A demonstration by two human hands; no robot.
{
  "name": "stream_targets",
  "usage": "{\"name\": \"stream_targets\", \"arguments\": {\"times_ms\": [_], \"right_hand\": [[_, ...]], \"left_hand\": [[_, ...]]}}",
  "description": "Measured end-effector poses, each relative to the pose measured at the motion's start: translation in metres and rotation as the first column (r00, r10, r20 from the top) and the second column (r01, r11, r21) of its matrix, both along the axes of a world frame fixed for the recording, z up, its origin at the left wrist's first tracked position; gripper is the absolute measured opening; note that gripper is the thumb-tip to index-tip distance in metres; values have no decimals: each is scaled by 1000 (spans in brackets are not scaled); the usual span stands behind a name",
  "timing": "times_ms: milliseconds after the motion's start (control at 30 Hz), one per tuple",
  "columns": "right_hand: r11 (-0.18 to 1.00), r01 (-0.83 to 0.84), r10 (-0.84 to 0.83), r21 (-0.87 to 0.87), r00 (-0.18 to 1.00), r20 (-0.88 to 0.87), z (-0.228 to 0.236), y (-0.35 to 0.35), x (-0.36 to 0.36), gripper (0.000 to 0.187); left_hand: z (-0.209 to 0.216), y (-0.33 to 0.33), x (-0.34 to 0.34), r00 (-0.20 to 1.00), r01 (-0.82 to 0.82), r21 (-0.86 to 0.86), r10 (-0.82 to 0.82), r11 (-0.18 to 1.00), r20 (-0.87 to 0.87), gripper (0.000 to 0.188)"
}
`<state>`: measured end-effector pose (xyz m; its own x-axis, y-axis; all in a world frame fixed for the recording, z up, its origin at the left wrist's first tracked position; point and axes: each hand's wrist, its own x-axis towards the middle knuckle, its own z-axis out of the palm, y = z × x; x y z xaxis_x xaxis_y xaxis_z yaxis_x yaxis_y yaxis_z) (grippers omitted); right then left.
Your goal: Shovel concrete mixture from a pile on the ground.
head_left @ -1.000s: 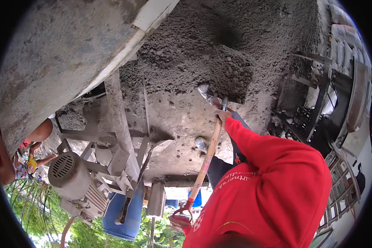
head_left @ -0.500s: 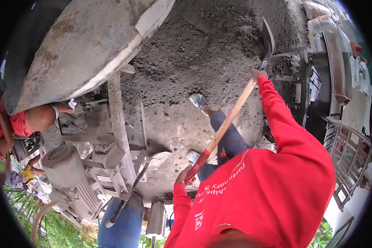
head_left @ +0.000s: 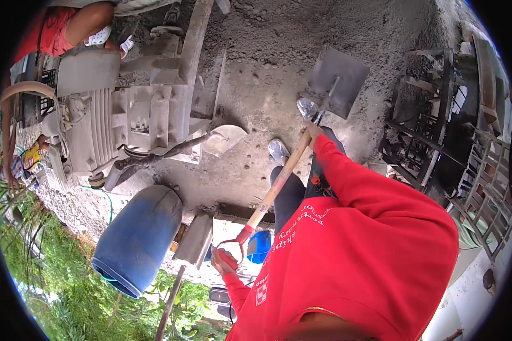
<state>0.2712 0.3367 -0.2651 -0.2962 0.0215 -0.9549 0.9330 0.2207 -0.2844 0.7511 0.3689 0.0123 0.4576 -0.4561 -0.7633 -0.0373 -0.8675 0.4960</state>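
My left hand (head_left: 221, 262) is closed on the red D-shaped grip at the near end of a shovel (head_left: 281, 177). Farther up, my right hand (head_left: 313, 133) wraps round the lower end of its wooden shaft, close to the metal socket. The square grey blade (head_left: 347, 79) is turned broad side to view and carries no visible load. It is just beyond my shoe (head_left: 307, 108), over the cement-dusted floor; whether it touches the floor I cannot tell. Grey, lumpy mix (head_left: 284, 34) lies spread beyond it.
A dusty machine with a ribbed motor housing (head_left: 94, 128) stands left, and a second shovel blade (head_left: 224, 140) juts from it. Near left is a blue barrel (head_left: 139, 233). Dark metal frames (head_left: 418, 125) line the right. A person in red shorts (head_left: 51, 34) is at the upper left.
The shovel has come back from the grey mix at far right toward my feet, its blade now facing up into view. My view has shifted, bringing the blue barrel farther in.
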Motion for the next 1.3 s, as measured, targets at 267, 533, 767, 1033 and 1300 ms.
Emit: {"name": "stream_targets", "arguments": {"times_ms": [267,533,767,1033,1300], "right_hand": [[903,-420,430,-94,869,246,-76,21,170,19],[623,-719,772,306,628,-95,-124,60,144,20],[654,-617,755,438,488,-438,-50,-25,44,44],[306,-827,952,472,259,-162,-26,-100,44,61],[216,-842,973,495,144,-180,-39,-97,41,61]], "left_hand": [[58,101,26,967,-251,-55,253,966,34,51],[6,158,25,960,-204,416,265,886,-93,50],[-45,167,-94,860,-180,356,322,917,-396,54],[-9,117,-239,621,-650,91,596,755,-509,64],[-12,146,-265,524,-748,144,710,648,-470,45]]}}
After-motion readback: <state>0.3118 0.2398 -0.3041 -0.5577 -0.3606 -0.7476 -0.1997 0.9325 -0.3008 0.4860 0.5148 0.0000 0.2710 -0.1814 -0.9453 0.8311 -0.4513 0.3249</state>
